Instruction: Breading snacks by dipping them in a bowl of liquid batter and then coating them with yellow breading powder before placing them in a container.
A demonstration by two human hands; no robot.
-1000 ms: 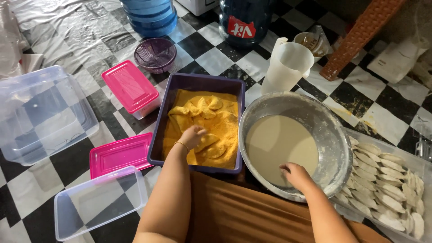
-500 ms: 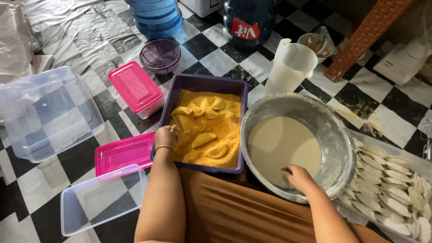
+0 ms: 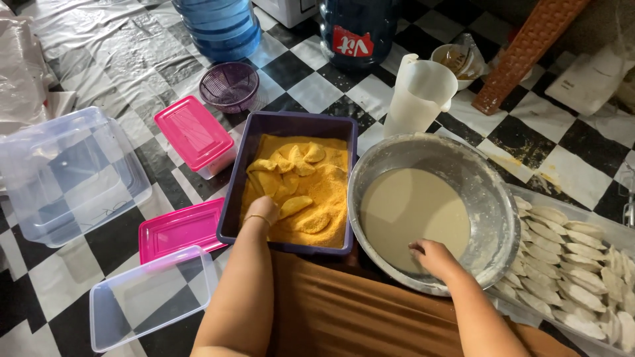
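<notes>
My left hand (image 3: 259, 210) rests in the near left corner of a purple tray (image 3: 233, 192) filled with orange breadcrumbs (image 3: 329, 192). Several crumb-coated half-moon pieces (image 3: 296, 205) lie on the crumbs; whether the hand grips one is hidden. My right hand (image 3: 433, 254) dips into beige batter (image 3: 413, 215) at the near edge of a metal basin (image 3: 489, 198), its fingertips hidden in the batter. A clear tray (image 3: 598, 228) of several raw white half-moon pieces (image 3: 569, 271) stands on the right.
On the checkered floor: a clear lidded box (image 3: 66, 175), a pink-lidded box (image 3: 193, 135), a pink lid (image 3: 178, 228), a clear lid (image 3: 149, 297), a purple basket (image 3: 229, 84), a white jug (image 3: 423, 92), and blue water bottles (image 3: 221, 23) behind.
My left hand drew back from the middle of the crumbs to the tray's near left corner, baring several coated pieces. My right hand stayed in the batter.
</notes>
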